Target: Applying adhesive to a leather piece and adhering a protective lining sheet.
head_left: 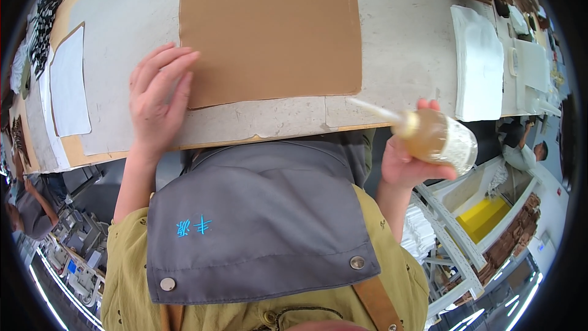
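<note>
By the table's (404,37) near edge, the right hand (404,164) is grasping a bottle (438,138); its long axis is slanting, its nozzle (378,110) pointing far-left near the brown sheet's (275,30) near right corner. The left hand (158,95) is curving loosely, empty, at the sheet's left edge.

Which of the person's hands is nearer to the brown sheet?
Left: the left hand is at the brown sheet's left edge, fingertips overlapping it in view. The right hand, holding a bottle, is beyond its lower right corner.
</note>
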Available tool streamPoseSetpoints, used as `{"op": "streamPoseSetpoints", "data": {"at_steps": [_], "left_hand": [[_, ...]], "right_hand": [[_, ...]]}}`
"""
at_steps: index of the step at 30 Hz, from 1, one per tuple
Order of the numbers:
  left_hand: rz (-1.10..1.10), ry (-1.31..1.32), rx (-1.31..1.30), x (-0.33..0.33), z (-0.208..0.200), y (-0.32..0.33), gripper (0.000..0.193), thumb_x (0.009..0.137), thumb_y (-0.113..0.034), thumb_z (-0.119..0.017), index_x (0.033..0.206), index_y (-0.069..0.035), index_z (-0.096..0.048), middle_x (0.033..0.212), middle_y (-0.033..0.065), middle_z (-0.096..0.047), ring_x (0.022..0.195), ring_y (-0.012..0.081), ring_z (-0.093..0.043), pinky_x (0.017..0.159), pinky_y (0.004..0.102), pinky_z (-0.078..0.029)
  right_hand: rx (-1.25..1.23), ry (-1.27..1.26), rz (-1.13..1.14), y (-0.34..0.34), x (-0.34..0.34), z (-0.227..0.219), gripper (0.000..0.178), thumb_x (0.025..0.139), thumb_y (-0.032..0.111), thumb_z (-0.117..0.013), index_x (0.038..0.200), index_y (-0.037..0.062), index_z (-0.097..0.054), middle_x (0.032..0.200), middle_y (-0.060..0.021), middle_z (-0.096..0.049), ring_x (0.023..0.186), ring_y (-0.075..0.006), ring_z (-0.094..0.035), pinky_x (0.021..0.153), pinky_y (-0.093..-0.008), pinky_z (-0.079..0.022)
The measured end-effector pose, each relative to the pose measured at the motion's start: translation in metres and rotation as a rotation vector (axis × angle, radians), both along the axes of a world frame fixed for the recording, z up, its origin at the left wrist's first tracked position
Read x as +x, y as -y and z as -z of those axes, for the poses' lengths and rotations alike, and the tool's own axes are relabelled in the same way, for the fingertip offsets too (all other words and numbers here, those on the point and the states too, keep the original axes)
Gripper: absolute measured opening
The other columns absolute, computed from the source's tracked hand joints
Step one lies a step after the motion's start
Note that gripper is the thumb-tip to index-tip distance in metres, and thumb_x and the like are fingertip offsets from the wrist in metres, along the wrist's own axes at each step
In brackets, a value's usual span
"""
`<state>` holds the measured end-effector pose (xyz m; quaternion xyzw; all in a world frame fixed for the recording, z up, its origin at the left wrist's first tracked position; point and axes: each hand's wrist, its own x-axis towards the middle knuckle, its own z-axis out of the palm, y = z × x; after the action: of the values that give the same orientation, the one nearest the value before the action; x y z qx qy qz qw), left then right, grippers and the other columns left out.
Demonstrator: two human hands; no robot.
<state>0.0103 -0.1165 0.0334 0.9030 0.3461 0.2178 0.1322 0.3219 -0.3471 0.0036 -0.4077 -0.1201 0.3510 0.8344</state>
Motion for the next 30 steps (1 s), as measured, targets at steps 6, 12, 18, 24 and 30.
{"op": "streamPoseSetpoints", "data": {"at_steps": [6,12,18,24,30], "left_hand": [[-0.228,0.039,-0.062,-0.048,0.012,0.010,0.034,0.096,0.001,-0.061,0.129,-0.004,-0.067,0.130,0.0120,-0.065,0.127,0.0275,-0.059,0.108,0.0376,-0.045],[-0.303,-0.047,-0.051,-0.060,0.016,0.026,0.036,0.096,0.001,-0.061,0.131,-0.004,-0.065,0.130,0.0127,-0.065,0.127,0.0272,-0.059,0.108,0.0375,-0.045],[-0.342,0.002,0.029,-0.055,0.024,0.030,0.037,0.092,0.002,-0.063,0.129,-0.004,-0.066,0.126,0.0114,-0.067,0.122,0.0287,-0.061,0.104,0.0384,-0.046],[-0.337,-0.007,0.058,-0.056,0.026,0.031,0.036,0.092,0.004,-0.062,0.128,-0.003,-0.065,0.124,0.0103,-0.069,0.120,0.0287,-0.062,0.103,0.0385,-0.045],[-0.324,-0.030,0.039,-0.055,0.023,0.031,0.035,0.094,0.005,-0.060,0.127,-0.001,-0.065,0.124,0.0121,-0.068,0.121,0.0286,-0.062,0.104,0.0386,-0.046]], "right_hand": [[0.147,-0.060,-0.011,0.000,0.044,-0.007,0.128,0.066,0.071,-0.081,0.155,-0.0021,-0.027,0.156,-0.0177,-0.043,0.072,-0.0065,-0.050,0.061,-0.0162,-0.047],[-0.163,0.279,-0.033,-0.037,0.067,-0.025,0.131,0.060,0.074,-0.082,0.153,-0.0044,-0.032,0.153,-0.0236,-0.044,0.093,-0.0113,-0.062,0.068,-0.0174,-0.053],[-0.195,0.459,-0.289,-0.075,0.099,-0.023,0.104,0.060,0.059,-0.092,0.138,0.0031,-0.052,0.132,-0.0167,-0.064,0.116,-0.0262,-0.068,0.053,-0.0219,-0.059],[-0.318,0.658,-0.252,-0.107,0.101,-0.027,0.116,0.057,0.076,-0.083,0.137,-0.0032,-0.055,0.131,-0.0213,-0.066,0.085,-0.0120,-0.073,0.054,-0.0180,-0.055],[-0.324,0.702,-0.295,-0.122,0.111,-0.025,0.106,0.061,0.075,-0.082,0.132,0.0004,-0.060,0.129,-0.0183,-0.068,0.079,-0.0102,-0.072,0.051,-0.0177,-0.053]]}}
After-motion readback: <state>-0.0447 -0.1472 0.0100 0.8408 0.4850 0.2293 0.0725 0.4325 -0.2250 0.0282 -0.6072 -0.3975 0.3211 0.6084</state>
